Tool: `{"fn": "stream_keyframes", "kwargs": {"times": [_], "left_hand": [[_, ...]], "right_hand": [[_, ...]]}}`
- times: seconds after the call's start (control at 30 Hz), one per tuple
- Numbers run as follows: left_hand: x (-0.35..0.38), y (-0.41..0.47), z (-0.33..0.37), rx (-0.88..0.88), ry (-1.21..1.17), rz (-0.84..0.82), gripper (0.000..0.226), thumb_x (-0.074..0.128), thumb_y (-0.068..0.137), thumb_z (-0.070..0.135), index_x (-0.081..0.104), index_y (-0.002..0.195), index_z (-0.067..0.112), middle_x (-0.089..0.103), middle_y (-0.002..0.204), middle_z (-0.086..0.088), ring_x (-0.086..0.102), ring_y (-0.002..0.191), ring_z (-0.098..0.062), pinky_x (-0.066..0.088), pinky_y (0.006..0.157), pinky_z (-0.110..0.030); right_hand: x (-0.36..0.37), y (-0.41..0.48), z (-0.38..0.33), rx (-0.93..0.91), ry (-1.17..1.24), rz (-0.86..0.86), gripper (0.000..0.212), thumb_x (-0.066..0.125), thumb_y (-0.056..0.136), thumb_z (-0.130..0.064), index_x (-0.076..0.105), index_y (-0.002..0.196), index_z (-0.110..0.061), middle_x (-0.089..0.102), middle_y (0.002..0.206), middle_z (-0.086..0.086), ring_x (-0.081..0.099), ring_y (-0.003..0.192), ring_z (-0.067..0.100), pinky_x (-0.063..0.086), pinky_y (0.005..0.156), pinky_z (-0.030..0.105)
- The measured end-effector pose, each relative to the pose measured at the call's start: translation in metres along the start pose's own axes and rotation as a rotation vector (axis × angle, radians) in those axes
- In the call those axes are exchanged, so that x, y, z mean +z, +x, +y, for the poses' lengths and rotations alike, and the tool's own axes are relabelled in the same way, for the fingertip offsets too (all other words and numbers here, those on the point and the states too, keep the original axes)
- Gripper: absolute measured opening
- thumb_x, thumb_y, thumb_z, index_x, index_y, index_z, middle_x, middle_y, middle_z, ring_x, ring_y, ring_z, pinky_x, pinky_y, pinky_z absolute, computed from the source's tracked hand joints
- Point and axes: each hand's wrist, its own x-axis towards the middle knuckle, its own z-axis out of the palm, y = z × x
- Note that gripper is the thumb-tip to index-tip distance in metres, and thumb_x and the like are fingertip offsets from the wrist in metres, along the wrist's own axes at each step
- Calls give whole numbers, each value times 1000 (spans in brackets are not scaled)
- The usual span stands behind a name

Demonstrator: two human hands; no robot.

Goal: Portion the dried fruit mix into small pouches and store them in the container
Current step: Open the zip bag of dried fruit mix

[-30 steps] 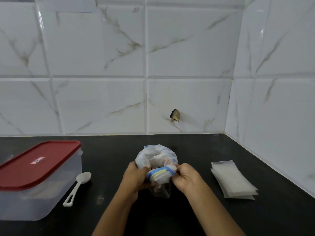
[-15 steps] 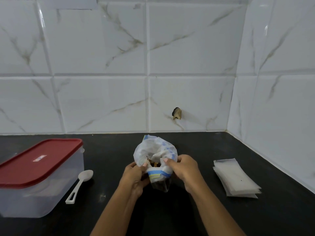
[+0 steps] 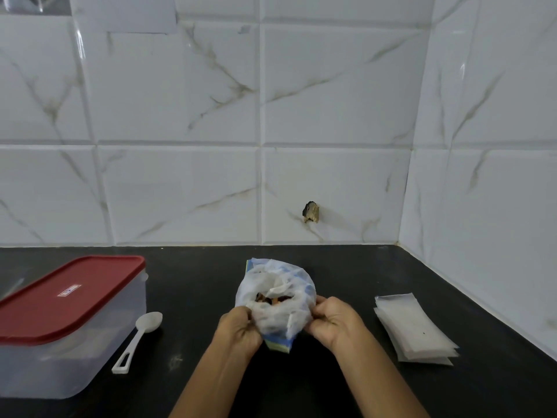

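Observation:
A crumpled clear plastic bag of dried fruit mix (image 3: 275, 297) stands on the black counter, its mouth spread so brown and orange pieces show inside. My left hand (image 3: 238, 330) grips its left side and my right hand (image 3: 333, 322) grips its right side. A stack of small clear pouches (image 3: 414, 328) lies flat to the right of my right hand. A clear container with a red lid (image 3: 69, 300) on it sits at the left. A white plastic spoon (image 3: 138, 339) lies between the container and my left hand.
The black counter (image 3: 193, 285) runs back to a white marble-tiled wall, which turns a corner at the right. A small chipped hole (image 3: 311, 212) marks the back wall above the bag.
The bag's rolled blue-edged top has been folded down and the mouth pulled wider, exposing the fruit. Both hands stayed on the bag's sides.

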Motion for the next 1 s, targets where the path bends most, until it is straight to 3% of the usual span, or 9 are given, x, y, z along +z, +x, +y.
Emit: {"fn": "stream_keyframes", "kwargs": {"times": [0.07, 0.13, 0.23, 0.33, 0.47, 0.63, 0.73, 0.9, 1.0], "left_hand": [[0, -6, -1, 35, 85, 50, 23, 31, 88, -10, 54, 88, -7, 58, 94, -28, 56, 77, -39, 54, 55, -52], [-1, -14, -3, 63, 133, 40, 24, 32, 86, -10, 52, 77, -1, 56, 81, -22, 55, 72, -36, 51, 76, -52], [0, -23, -7, 69, 187, -6, 18, 40, 87, 10, 56, 89, 3, 60, 90, -22, 58, 83, -37, 49, 86, -50], [2, -17, -10, 74, 250, -27, 46, 47, 90, 42, 52, 119, 7, 60, 113, -20, 61, 97, -37, 53, 83, -49], [1, -10, -12, 100, 235, 13, 41, 46, 96, 36, 51, 121, 4, 61, 109, -22, 62, 95, -38, 54, 69, -42], [1, -9, -10, 74, 209, -7, 35, 42, 98, 33, 61, 102, 4, 65, 96, -20, 63, 92, -37, 51, 86, -53], [1, -10, -9, 165, 301, 82, 29, 44, 98, 32, 56, 94, 6, 60, 89, -16, 59, 86, -32, 50, 83, -44], [-1, -13, -10, 225, 354, 72, 29, 48, 95, 31, 60, 83, 7, 63, 86, -17, 61, 77, -30, 50, 66, -35], [-1, -14, -8, 186, 361, 28, 26, 49, 95, 27, 59, 82, 7, 63, 83, -18, 61, 74, -30, 51, 64, -36]], "right_hand": [[5, -1, 6, -52, -109, -2, 30, 31, 88, 17, 57, 74, 11, 55, 70, 23, 52, 64, 35, 43, 75, 54], [6, -1, 8, -110, -217, 37, 31, 36, 87, 11, 56, 64, 6, 53, 61, 17, 49, 57, 30, 46, 68, 46], [5, 6, 8, -148, -359, -24, 22, 48, 87, -17, 63, 79, -3, 62, 72, 13, 58, 67, 25, 50, 71, 37], [6, 18, 16, -184, -640, 24, 51, 57, 81, -53, 58, 110, -12, 66, 104, 8, 65, 92, 22, 54, 82, 36], [3, 23, 13, -219, -646, 204, 43, 44, 95, -37, 58, 116, -2, 65, 107, 17, 64, 94, 29, 54, 74, 34], [-2, 12, 1, -116, -519, 260, 29, 39, 98, -12, 55, 112, 7, 58, 85, 18, 56, 68, 26, 48, 56, 33], [-2, 6, 0, -257, -753, 233, 35, 31, 101, -27, 47, 122, -4, 55, 95, 9, 54, 73, 18, 45, 57, 29], [-3, 6, 5, -757, -1458, 242, 67, 58, 82, -54, 31, 133, -21, 30, 130, 5, 40, 119, 26, 38, 94, 33], [-6, 11, 2, -833, -1576, 249, 40, 57, 87, -43, 47, 119, -20, 47, 118, 1, 46, 112, 22, 40, 91, 30]]}}
